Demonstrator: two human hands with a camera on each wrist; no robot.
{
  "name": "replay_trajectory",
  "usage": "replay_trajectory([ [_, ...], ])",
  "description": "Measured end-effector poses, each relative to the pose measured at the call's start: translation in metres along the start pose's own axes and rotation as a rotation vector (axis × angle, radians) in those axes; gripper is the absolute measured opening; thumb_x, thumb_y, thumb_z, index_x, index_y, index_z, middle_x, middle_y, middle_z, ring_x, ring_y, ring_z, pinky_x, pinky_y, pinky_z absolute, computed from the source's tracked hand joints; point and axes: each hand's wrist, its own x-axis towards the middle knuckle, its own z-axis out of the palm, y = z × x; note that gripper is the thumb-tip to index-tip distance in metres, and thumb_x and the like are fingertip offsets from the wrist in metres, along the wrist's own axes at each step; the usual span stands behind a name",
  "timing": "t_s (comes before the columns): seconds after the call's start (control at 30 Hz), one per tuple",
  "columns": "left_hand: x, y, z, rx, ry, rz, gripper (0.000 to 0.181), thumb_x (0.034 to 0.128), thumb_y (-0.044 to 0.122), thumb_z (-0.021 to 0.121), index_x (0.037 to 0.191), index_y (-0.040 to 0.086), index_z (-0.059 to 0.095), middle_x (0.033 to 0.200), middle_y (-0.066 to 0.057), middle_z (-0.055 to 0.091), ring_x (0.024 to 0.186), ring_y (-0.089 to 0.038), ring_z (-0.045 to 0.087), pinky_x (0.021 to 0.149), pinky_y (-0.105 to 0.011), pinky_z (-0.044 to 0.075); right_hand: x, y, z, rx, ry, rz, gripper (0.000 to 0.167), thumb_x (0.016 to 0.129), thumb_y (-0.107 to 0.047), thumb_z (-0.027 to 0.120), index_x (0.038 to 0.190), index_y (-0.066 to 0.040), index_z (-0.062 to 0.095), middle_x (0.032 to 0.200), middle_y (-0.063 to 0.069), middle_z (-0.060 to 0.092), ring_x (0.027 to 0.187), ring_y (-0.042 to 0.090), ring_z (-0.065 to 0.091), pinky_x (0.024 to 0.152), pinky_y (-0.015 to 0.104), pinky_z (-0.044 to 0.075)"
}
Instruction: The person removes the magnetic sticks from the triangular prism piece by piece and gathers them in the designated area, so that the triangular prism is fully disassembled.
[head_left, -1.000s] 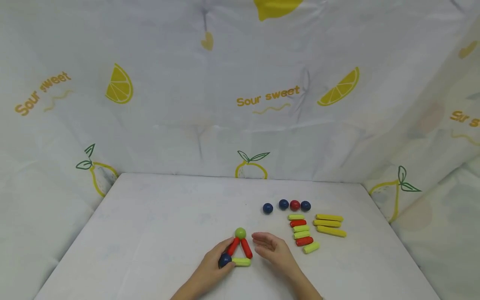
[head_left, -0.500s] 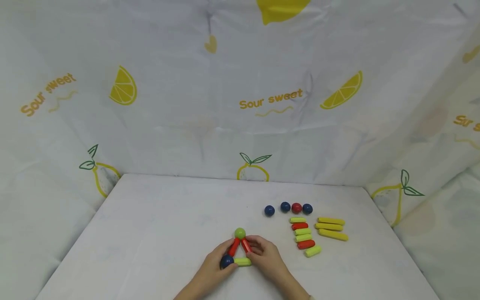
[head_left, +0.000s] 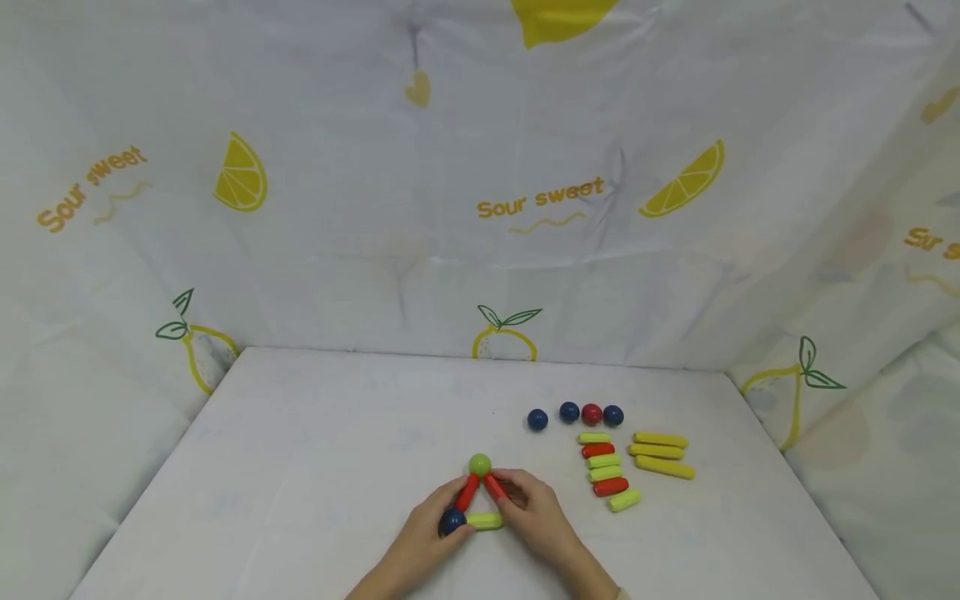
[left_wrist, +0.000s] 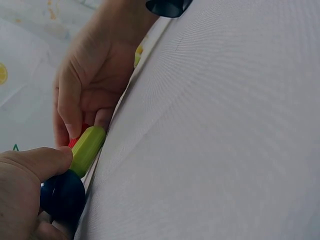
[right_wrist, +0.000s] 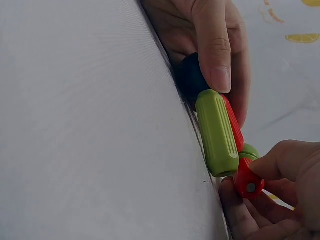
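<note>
A triangle of magnetic rods and balls lies on the white table. A green ball [head_left: 480, 464] forms its top, with one red rod [head_left: 467, 493] running down to a blue ball [head_left: 452, 522] and a second red rod [head_left: 494, 486] slanting down to the right. Along the bottom, a yellow-green rod [head_left: 484, 521] extends from the blue ball. My left hand [head_left: 422, 535] grips the blue ball, thumb near the yellow-green rod. Between thumb and fingers, my right hand [head_left: 538, 514] pinches the right red rod, whose metal-tipped lower end [right_wrist: 251, 187] sits apart from the yellow-green rod's end.
Behind and to the right, three blue balls and a red ball [head_left: 592, 414] stand in a row. Below them lies a column of short yellow-green and red rods [head_left: 611, 487]. Three longer yellow rods [head_left: 660, 451] lie further right. A lemon-print cloth [head_left: 375, 208] hangs behind the table.
My right hand has moved left from beside the triangle and taken hold of the right red rod. The left hand keeps its grip on the blue ball.
</note>
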Motion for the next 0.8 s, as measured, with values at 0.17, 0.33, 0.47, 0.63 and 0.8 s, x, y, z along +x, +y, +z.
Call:
replay_trajectory([
  [0.17,0.0,0.001,0.0,0.002,-0.003,-0.009,0.063,0.0901,0.033,0.062,0.141,0.005,0.039,0.141,-0.014,0.049,0.129,-0.033,0.047,0.105,-0.05,0.039,0.001,0.003,-0.003,0.041,-0.051,0.011,0.035,0.089,-0.01,0.059,0.124,-0.008,0.061,0.124,0.01,0.062,0.116,0.025,0.057,0.092,0.021,0.05],
  [0.33,0.001,0.0,0.0,0.006,0.008,-0.003,0.063,0.0901,0.034,0.062,0.141,0.005,0.04,0.141,-0.013,0.049,0.129,-0.032,0.047,0.105,-0.05,0.039,0.001,0.004,-0.007,0.106,-0.088,0.024,0.035,0.091,-0.016,0.06,0.124,-0.005,0.06,0.124,0.012,0.062,0.115,0.022,0.059,0.093,0.018,0.049],
  [0.47,0.001,-0.001,0.001,0.013,0.008,-0.012,0.062,0.0899,0.034,0.063,0.141,0.007,0.041,0.14,-0.012,0.05,0.129,-0.031,0.047,0.105,-0.049,0.039,0.0,0.003,-0.016,0.178,-0.032,0.095,0.04,0.087,-0.024,0.067,0.122,-0.005,0.06,0.122,0.013,0.063,0.107,0.016,0.063,0.087,0.019,0.053],
  [0.63,0.001,0.0,0.002,0.008,-0.007,-0.049,0.063,0.0887,0.034,0.064,0.142,0.009,0.04,0.142,-0.01,0.048,0.13,-0.03,0.046,0.106,-0.048,0.039,-0.006,0.0,-0.036,0.149,0.065,0.147,0.034,0.084,-0.024,0.071,0.113,-0.008,0.067,0.113,0.009,0.067,0.099,0.015,0.062,0.083,0.017,0.053],
  [0.8,0.0,-0.001,0.0,0.013,0.002,-0.039,0.064,0.0879,0.034,0.065,0.142,0.009,0.04,0.142,-0.011,0.048,0.13,-0.03,0.046,0.106,-0.047,0.038,-0.019,-0.003,-0.063,0.101,0.201,0.232,0.028,0.082,-0.022,0.074,0.108,-0.012,0.071,0.109,0.005,0.068,0.096,0.015,0.06,0.079,0.017,0.053],
])
